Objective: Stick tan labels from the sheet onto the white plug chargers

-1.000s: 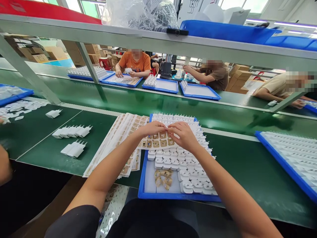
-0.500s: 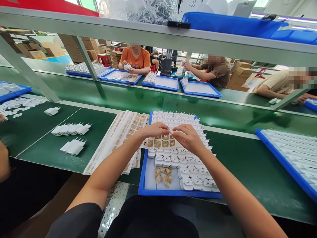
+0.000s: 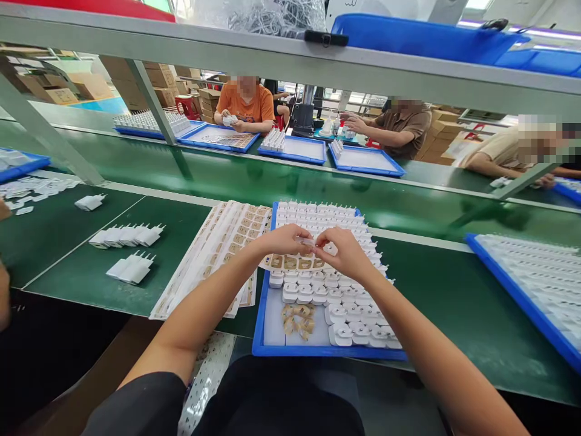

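A sheet of brown-backed stickers [image 3: 290, 263] lies across the white plug adapters, below my fingers. My left hand [image 3: 288, 239] is closed at its upper edge, seemingly gripping it. Close against those fingertips, my right hand [image 3: 342, 249] pinches thumb and forefinger together beside a small pale piece; what exactly it holds is too small to tell. Beneath both hands is a blue tray [image 3: 290, 351] with rows of white plug adapters [image 3: 318, 295], prongs up. Curled brown backing scraps [image 3: 298, 321] sit in its near left corner.
A stack of sticker sheets [image 3: 209, 260] lies left of the tray. Farther left are grouped plug adapters [image 3: 131, 268] and a neighbour's arm. Another filled tray [image 3: 531, 290] stands at right. A shelf beam [image 3: 290, 57] crosses overhead; co-workers sit opposite.
My right hand has curled its fingers into a tighter pinch, and a pale piece shows between the hands. The sheet's near edge now looks more curved. The view has shifted slightly.
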`<control>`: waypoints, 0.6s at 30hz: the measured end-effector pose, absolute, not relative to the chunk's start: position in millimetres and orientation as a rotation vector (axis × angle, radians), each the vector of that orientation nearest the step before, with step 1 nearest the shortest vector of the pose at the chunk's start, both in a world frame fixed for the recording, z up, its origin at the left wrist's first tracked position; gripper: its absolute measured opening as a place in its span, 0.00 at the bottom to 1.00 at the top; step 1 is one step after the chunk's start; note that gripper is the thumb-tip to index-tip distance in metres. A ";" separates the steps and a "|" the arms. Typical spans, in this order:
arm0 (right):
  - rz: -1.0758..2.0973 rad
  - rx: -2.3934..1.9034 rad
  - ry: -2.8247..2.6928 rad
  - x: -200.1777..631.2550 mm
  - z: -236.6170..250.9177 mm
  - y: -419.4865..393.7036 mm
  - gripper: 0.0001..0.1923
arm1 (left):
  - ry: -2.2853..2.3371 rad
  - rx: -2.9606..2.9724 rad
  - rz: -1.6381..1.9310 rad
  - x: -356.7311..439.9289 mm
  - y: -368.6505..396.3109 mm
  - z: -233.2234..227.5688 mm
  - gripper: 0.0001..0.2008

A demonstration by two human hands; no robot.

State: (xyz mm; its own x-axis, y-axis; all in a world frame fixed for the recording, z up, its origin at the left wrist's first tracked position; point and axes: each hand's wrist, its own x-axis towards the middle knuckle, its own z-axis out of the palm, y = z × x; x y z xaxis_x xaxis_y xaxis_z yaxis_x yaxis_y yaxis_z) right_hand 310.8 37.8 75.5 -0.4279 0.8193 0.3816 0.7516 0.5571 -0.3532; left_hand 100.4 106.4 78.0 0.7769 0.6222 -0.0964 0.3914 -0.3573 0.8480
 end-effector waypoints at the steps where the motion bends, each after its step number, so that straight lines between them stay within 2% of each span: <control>1: 0.214 -1.258 -2.281 311.1 76.7 37.9 0.10 | 0.758 1.995 0.291 99.8 105.9 78.4 0.16; 9: 0.446 -1.226 -2.231 318.9 86.6 37.8 0.06 | 0.793 2.017 0.277 97.3 107.0 78.8 0.17; 12: 0.516 -1.237 -2.159 323.5 86.7 37.1 0.08 | 0.854 2.052 0.290 97.3 109.5 78.5 0.15; 15: 0.538 -1.281 -2.032 329.4 84.8 36.3 0.10 | 1.007 2.134 0.409 99.3 104.7 78.5 0.13; 18: 0.533 -1.325 -1.877 333.2 82.7 33.8 0.10 | 1.217 2.214 0.634 103.3 84.7 77.7 0.17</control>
State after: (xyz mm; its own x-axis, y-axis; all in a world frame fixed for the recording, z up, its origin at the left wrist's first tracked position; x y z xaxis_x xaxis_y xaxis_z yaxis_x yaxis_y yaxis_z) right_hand 333.2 33.8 82.7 -0.1697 0.9233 0.3447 0.6046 0.3737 -0.7035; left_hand 103.3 84.7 77.7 0.4842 0.8627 0.1458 0.6137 -0.4536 0.6462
